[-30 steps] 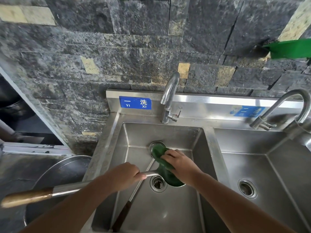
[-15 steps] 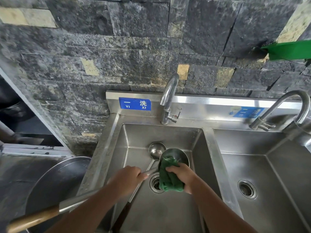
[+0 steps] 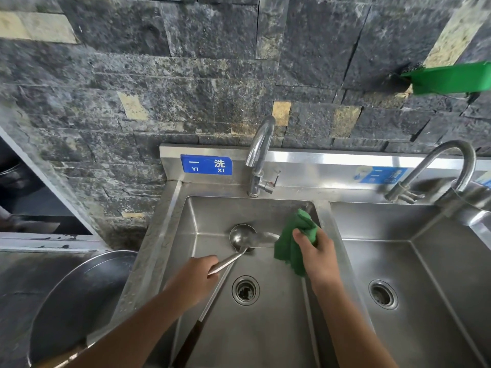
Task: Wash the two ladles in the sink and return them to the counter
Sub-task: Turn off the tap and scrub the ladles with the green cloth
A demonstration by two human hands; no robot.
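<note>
Two steel ladles are in the left basin of the sink (image 3: pixel 172 224). One ladle (image 3: pixel 240 237) lies in the basin, bowl toward the back and dark handle running to the near edge. My left hand (image 3: pixel 196 280) grips the metal shaft of the second ladle (image 3: pixel 265 239), whose blurred bowl hovers just right of the first; its wooden handle end pokes out at the lower left. My right hand (image 3: pixel 316 256) clutches a green cloth (image 3: pixel 289 251) just right of that bowl, apart from it, by the basin's right wall.
A tap (image 3: pixel 259 155) stands behind the left basin, with no water running, and a drain (image 3: pixel 245 290) sits mid-floor. A second basin (image 3: pixel 398 261) with its own tap (image 3: pixel 451 160) is on the right. A large round metal pan (image 3: pixel 79 301) rests on the left counter.
My right hand has lifted the green cloth off the held ladle's bowl and moved it right and back. The held ladle has shifted forward, its bowl now uncovered.
</note>
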